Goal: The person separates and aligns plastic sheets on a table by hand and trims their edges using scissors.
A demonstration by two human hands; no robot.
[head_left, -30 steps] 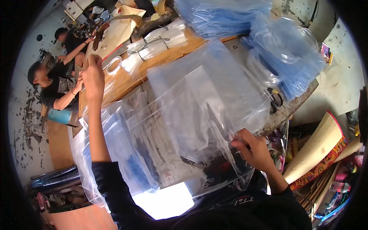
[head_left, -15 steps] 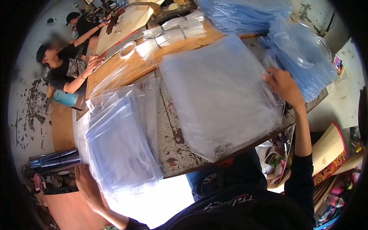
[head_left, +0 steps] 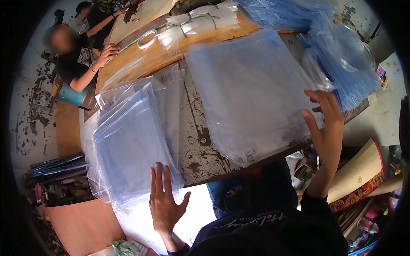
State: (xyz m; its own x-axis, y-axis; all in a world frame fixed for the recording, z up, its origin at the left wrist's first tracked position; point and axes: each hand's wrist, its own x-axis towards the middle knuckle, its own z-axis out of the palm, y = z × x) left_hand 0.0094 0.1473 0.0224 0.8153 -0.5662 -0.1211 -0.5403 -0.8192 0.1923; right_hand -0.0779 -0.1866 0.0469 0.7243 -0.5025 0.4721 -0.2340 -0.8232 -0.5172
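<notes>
A big stack of clear plastic sheets (head_left: 252,96) lies in front of me on the worn table (head_left: 194,147). My right hand (head_left: 326,121) is beside its right edge, thumb and fingers apart, holding nothing. To the left, a smaller pile of clear plastic bags (head_left: 132,145) overhangs the table's near edge. Over the lower right corner of that pile is my left hand (head_left: 165,198), flat with its fingers stretched; I cannot tell whether the fingertips touch the plastic.
Bluish plastic stacks (head_left: 341,64) fill the far right. A tied bundle of white strips (head_left: 200,23) and a tape roll (head_left: 147,39) lie on a wooden board (head_left: 179,49). At the far left a person (head_left: 79,64) rests a hand on the table. Rolled material (head_left: 363,175) stands lower right.
My left hand has moved right, from the pile's outer left side to its lower right corner. My right hand has come off the big stack's edge, lower and with fingers spread.
</notes>
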